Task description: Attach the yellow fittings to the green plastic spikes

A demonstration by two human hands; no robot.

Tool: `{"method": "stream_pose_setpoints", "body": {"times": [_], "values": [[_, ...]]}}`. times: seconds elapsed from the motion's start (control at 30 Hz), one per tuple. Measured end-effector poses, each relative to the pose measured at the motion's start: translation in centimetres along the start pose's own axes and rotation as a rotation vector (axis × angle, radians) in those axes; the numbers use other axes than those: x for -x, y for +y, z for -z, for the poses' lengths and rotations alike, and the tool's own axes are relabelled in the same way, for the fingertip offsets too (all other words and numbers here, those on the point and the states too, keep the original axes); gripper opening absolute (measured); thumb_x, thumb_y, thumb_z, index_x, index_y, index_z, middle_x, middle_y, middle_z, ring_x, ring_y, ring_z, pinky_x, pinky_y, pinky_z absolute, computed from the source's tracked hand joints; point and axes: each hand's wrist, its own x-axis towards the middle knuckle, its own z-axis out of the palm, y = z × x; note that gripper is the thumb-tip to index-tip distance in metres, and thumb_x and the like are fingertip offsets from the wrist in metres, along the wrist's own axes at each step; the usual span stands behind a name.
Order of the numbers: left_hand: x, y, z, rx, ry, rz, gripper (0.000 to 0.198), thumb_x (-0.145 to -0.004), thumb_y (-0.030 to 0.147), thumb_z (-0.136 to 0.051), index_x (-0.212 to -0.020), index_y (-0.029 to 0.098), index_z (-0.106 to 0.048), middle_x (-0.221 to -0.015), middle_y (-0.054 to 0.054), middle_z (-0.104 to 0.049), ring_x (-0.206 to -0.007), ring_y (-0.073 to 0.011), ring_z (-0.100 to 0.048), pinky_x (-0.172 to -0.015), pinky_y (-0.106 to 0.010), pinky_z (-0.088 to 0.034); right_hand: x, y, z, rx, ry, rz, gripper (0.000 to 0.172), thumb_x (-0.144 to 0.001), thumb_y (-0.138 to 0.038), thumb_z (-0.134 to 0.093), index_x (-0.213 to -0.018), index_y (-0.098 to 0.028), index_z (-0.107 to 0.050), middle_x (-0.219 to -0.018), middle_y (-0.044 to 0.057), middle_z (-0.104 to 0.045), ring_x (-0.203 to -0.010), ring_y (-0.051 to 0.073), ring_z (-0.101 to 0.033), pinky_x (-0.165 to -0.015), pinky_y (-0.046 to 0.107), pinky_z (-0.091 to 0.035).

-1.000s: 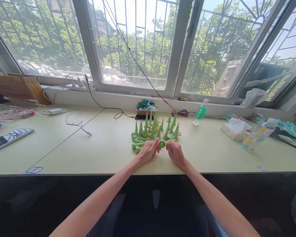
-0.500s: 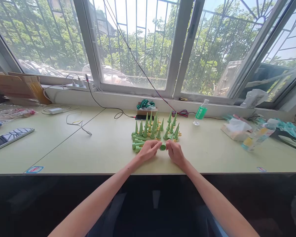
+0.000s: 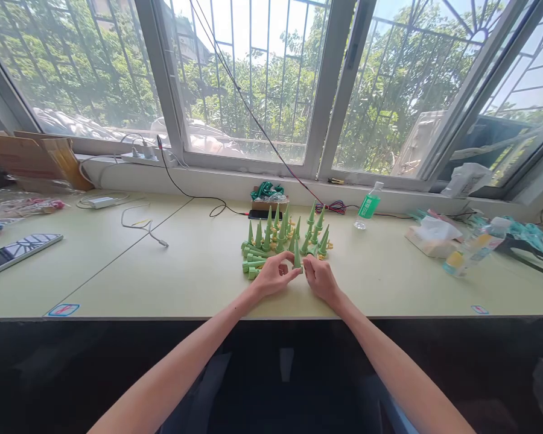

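My left hand (image 3: 276,274) pinches a green plastic watering spike (image 3: 297,256) at its base, with the tapered point upward. Close by on the right, the fingers of my right hand (image 3: 320,277) are curled together beside the base; whatever they hold is hidden. Behind both hands stand several upright green cone spikes (image 3: 282,226), some with small yellow pieces at the base. Green ribbed tubes (image 3: 252,264) lie on their sides left of my left hand.
A black phone (image 3: 265,214) on a cable lies behind the spikes, before a small box (image 3: 270,205). To the right stand a green-labelled bottle (image 3: 369,206), a tissue box (image 3: 432,238) and another bottle (image 3: 475,250). A pale cable (image 3: 147,226) and a tablet (image 3: 20,253) lie left.
The spike between my hands has turned from showing its round open end to standing point up. My left fingers have shifted around its base; my right hand has barely moved.
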Motion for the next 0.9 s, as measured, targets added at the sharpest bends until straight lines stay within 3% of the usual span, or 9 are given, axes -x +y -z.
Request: {"method": "stream_pose_setpoints", "body": {"times": [0.27, 0.57, 0.77, 0.9], "values": [[0.0, -0.5, -0.2, -0.015, 0.040, -0.037, 0.029, -0.083, 0.041, -0.063, -0.096, 0.018, -0.053, -0.069, 0.004, -0.049, -0.051, -0.0062, -0.044, -0.048, -0.019, -0.038, -0.1, -0.2, 0.0, 0.060, 0.017, 0.023, 0.035, -0.100, -0.032, -0.033, -0.067, -0.022, -0.038, -0.054, -0.004, -0.039, -0.046, 0.012, -0.034, -0.050, 0.025, -0.024], [-0.2, -1.4, -0.5, -0.014, 0.075, -0.066, 0.024, -0.085, 0.040, -0.062, -0.095, 0.019, -0.054, -0.098, -0.002, -0.052, -0.053, -0.0032, -0.047, -0.046, -0.018, -0.039, -0.1, -0.2, 0.0, 0.060, 0.023, 0.025, 0.037, -0.101, -0.035, -0.032, -0.067, -0.022, -0.038, -0.054, -0.003, -0.040, -0.046, 0.012, -0.036, -0.050, 0.025, -0.024], [-0.2, -1.5, -0.5, -0.024, 0.048, -0.064, 0.020, -0.086, 0.037, -0.061, -0.090, 0.019, -0.053, -0.098, -0.001, -0.049, -0.057, -0.0046, -0.049, -0.047, -0.019, -0.039, -0.2, -0.2, -0.3, 0.089, 0.032, 0.037, 0.039, -0.102, -0.034, -0.030, -0.065, -0.022, -0.038, -0.053, -0.003, -0.039, -0.045, 0.012, -0.034, -0.050, 0.027, -0.023], [-0.3, -1.4, -0.5, -0.035, 0.074, -0.052, 0.021, -0.087, 0.036, -0.060, -0.097, 0.020, -0.052, -0.099, -0.001, -0.052, -0.054, -0.0039, -0.045, -0.050, -0.019, -0.039, -0.2, 0.0, -0.2, 0.083, 0.061, 0.023, 0.038, -0.102, -0.034, -0.031, -0.067, -0.022, -0.039, -0.053, -0.003, -0.040, -0.046, 0.012, -0.037, -0.051, 0.026, -0.025]]}}
